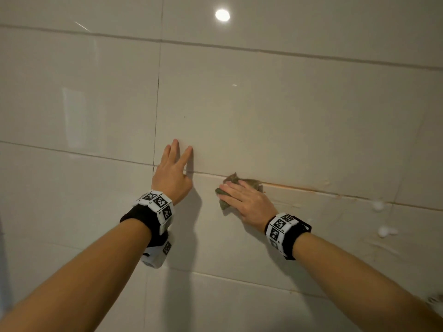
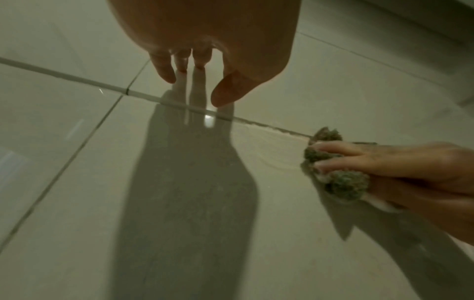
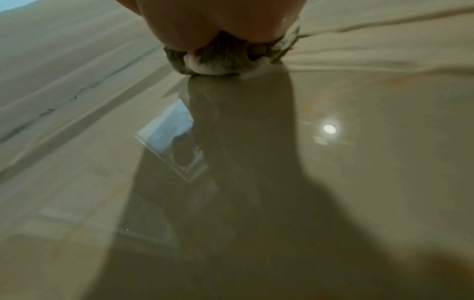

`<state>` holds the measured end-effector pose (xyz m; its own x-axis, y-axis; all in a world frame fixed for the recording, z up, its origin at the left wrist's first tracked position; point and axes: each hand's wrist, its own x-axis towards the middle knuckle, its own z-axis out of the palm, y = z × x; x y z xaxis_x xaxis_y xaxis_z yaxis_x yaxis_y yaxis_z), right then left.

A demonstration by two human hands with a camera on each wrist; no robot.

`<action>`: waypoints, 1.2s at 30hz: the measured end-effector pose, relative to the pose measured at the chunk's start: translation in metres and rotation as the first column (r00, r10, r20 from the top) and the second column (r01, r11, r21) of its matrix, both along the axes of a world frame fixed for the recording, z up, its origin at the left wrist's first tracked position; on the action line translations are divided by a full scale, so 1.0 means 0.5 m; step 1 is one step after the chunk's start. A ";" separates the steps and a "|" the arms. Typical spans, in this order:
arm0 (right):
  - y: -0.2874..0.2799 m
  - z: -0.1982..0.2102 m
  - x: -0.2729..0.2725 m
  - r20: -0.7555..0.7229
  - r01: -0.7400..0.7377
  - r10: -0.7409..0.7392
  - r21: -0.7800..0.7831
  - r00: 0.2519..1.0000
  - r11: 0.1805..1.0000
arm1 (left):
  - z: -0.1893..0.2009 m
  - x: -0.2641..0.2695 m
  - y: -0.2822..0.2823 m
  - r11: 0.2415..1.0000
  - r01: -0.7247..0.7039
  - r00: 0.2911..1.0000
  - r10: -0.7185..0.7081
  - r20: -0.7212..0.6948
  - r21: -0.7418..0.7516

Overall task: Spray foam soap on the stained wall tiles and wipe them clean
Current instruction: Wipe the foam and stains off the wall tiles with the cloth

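The glossy beige wall tiles [image 1: 239,111] fill the head view. My right hand [image 1: 247,200] presses a crumpled green-brown cloth [image 1: 236,179] flat against the wall on a horizontal grout line, its fingers straight over the cloth. An orange-brown stain [image 1: 299,188] runs along that grout line to the right of the cloth. White foam blobs [image 1: 377,205] cling to the tile further right. My left hand [image 1: 177,164] rests flat on the wall to the left, fingers straight, holding nothing. The left wrist view shows the cloth [image 2: 343,182] bulging between the right fingers [image 2: 346,150]. Foam [image 3: 207,68] sits under the cloth [image 3: 225,56].
Thin wet smears [image 1: 287,203] streak the tile right of the cloth. A vertical grout line [image 1: 157,104] runs just left of my left hand. A ceiling light's reflection [image 1: 222,15] glares at the top. No spray bottle is in view.
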<state>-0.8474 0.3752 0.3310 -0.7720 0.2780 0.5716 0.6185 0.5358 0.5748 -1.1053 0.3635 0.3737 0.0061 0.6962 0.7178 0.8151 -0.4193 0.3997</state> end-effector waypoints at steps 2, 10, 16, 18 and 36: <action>-0.018 0.008 0.054 -0.035 0.003 -0.003 0.006 0.999 1.000 | 0.002 0.013 0.000 1.000 -0.007 1.000 0.007 0.012 -0.013; 0.012 0.016 -0.002 -0.070 -0.051 0.047 -0.065 0.996 0.997 | 0.008 0.010 -0.006 1.000 -0.021 1.000 0.021 -0.022 -0.006; 0.039 0.024 -0.164 -0.127 -0.071 0.055 -0.119 0.990 0.990 | 0.020 -0.018 -0.026 1.000 0.008 1.000 -0.008 0.000 0.008; 0.039 0.018 -0.173 -0.157 -0.056 0.037 -0.117 0.987 0.992 | 0.020 -0.024 -0.025 1.000 -0.003 1.000 0.003 -0.003 0.019; -0.134 0.035 0.337 -0.210 0.076 -0.105 -0.142 0.972 0.987 | 0.007 0.197 -0.032 0.988 0.085 0.993 -0.073 -0.092 0.127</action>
<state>-0.6787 0.3080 0.3487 -0.6020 0.4254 0.6758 0.7699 0.5336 0.3499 -1.0068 0.3474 0.3772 0.1239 0.5911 0.7970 0.8067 -0.5277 0.2660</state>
